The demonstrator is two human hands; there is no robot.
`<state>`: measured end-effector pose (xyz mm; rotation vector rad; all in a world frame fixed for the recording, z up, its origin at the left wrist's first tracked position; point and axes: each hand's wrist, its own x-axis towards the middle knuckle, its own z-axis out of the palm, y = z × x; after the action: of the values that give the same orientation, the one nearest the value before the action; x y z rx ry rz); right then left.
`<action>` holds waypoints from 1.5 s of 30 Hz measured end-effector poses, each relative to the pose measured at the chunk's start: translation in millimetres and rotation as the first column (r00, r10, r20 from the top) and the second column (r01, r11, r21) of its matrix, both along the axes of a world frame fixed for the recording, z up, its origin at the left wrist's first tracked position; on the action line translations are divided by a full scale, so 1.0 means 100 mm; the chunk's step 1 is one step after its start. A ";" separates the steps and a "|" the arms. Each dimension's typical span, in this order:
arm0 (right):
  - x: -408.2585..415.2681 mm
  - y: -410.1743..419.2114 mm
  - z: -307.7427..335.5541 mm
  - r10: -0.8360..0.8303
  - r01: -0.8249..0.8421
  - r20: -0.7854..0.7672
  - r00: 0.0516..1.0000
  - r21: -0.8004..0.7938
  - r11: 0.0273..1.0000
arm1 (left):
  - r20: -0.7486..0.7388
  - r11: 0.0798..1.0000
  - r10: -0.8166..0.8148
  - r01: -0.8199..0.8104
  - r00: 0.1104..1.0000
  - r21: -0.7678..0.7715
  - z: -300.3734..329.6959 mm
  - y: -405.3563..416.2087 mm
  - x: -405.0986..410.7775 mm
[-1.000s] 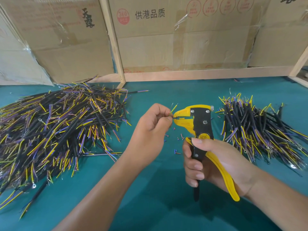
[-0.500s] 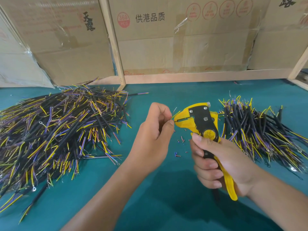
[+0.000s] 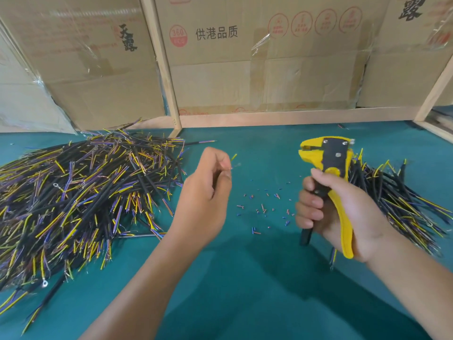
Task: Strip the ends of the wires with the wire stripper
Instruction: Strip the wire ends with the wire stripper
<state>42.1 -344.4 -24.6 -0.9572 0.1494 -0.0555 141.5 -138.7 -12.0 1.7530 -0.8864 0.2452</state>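
My right hand (image 3: 335,209) grips the handles of the yellow and black wire stripper (image 3: 327,163), jaws pointing left and up. My left hand (image 3: 206,190) pinches a thin wire (image 3: 233,157) whose yellow tip and bare strands stick out past my fingertips. A gap of green table separates the wire tip from the stripper jaws. Most of the held wire is hidden inside my fist.
A large heap of black, yellow and purple wires (image 3: 73,192) lies on the left of the green table (image 3: 245,278). A smaller pile of wires (image 3: 397,197) lies at the right behind my right hand. Bits of stripped insulation (image 3: 262,209) dot the middle. Cardboard boxes (image 3: 245,57) stand behind.
The wire tip was in the stripper jaws; now my hands have pulled apart, the stripper moving right and the left hand left, with the wire out of the jaws.
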 end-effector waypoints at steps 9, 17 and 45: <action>-0.08 0.19 -0.23 0.364 -0.363 0.012 0.931 -0.072 0.929 | 0.013 0.997 0.014 -0.015 1.000 0.072 -0.04 -0.04 -0.06; -0.10 0.27 -0.20 0.340 -0.342 -0.034 0.940 -0.071 0.937 | -0.069 0.997 -0.067 0.069 0.995 0.024 -0.02 -0.05 -0.10; -0.18 0.35 -0.16 0.378 -0.377 0.004 0.926 -0.061 0.924 | -0.123 0.996 -0.064 0.071 0.990 0.053 -0.02 -0.07 -0.15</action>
<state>24.3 -309.9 -40.4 -1.0308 -0.0544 0.2900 126.6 -146.0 -14.0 1.7681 -0.8704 0.0689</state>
